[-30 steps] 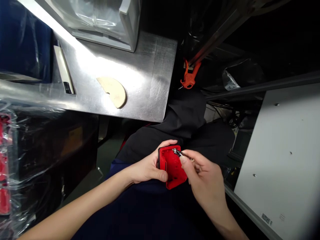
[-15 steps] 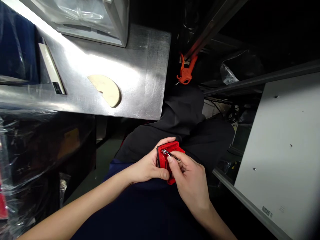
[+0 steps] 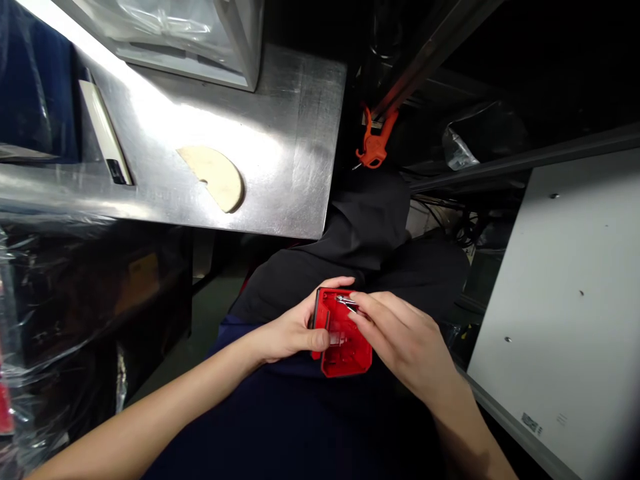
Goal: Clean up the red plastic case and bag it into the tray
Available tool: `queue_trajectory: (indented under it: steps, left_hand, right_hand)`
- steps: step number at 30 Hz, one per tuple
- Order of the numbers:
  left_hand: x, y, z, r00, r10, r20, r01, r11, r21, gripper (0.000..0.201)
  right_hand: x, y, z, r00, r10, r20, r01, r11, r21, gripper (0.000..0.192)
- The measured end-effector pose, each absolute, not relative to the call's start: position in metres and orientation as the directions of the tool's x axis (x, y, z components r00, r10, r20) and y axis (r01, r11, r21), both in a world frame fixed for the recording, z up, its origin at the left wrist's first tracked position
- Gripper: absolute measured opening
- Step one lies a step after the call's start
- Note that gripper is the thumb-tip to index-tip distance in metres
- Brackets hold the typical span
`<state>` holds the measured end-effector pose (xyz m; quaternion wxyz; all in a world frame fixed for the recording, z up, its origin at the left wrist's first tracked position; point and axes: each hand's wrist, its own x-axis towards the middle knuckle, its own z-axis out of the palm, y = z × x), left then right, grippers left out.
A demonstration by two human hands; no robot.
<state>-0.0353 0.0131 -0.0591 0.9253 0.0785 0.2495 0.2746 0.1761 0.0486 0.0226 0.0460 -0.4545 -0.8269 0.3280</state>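
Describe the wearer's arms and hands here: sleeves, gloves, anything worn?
Both forearms are bare as far as the frame shows, with no sleeve in view. The left hand and right hand wear no gloves, and no rings, watch or wristband show. Fingernails look short and unpainted. Dark navy clothing covers the lap below the arms.

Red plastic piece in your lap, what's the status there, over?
Left hand grips red plastic part by its edge. Right hand pinches small metal piece at part's top corner. Nothing in the way.
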Motion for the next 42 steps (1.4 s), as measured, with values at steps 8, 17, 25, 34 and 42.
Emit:
queue_trajectory:
  steps: [8, 17, 25, 34, 42]
  left_hand:
    - [-0.036, 0.012, -0.061, 0.748, 0.542, -0.383, -0.46, 0.84, 0.29, 0.098]
    - [-0.037, 0.014, -0.062, 0.747, 0.536, -0.395, -0.443, 0.843, 0.307, 0.098]
    - [-0.038, 0.013, -0.063, 0.772, 0.512, -0.376, -0.442, 0.858, 0.261, 0.098]
    - [-0.039, 0.01, -0.062, 0.757, 0.549, -0.354, -0.471, 0.834, 0.285, 0.099]
    - [-0.052, 0.011, -0.037, 0.676, 0.664, -0.319, -0.294, 0.641, 0.709, 0.076]
  right_hand:
    - [0.171, 0.056, 0.015, -0.685, 0.689, -0.238, 0.69, 0.507, -0.516, 0.025]
    - [0.172, 0.056, 0.011, -0.705, 0.67, -0.233, 0.675, 0.533, -0.509, 0.027]
    - [0.166, 0.087, 0.004, -0.237, 0.969, 0.075, 0.762, 0.233, -0.604, 0.016]
    - [0.084, 0.181, -0.058, -0.316, 0.943, 0.101, 0.698, 0.303, -0.649, 0.023]
    - [0.071, 0.205, -0.095, -0.413, 0.911, 0.011, 0.775, 0.358, -0.52, 0.051]
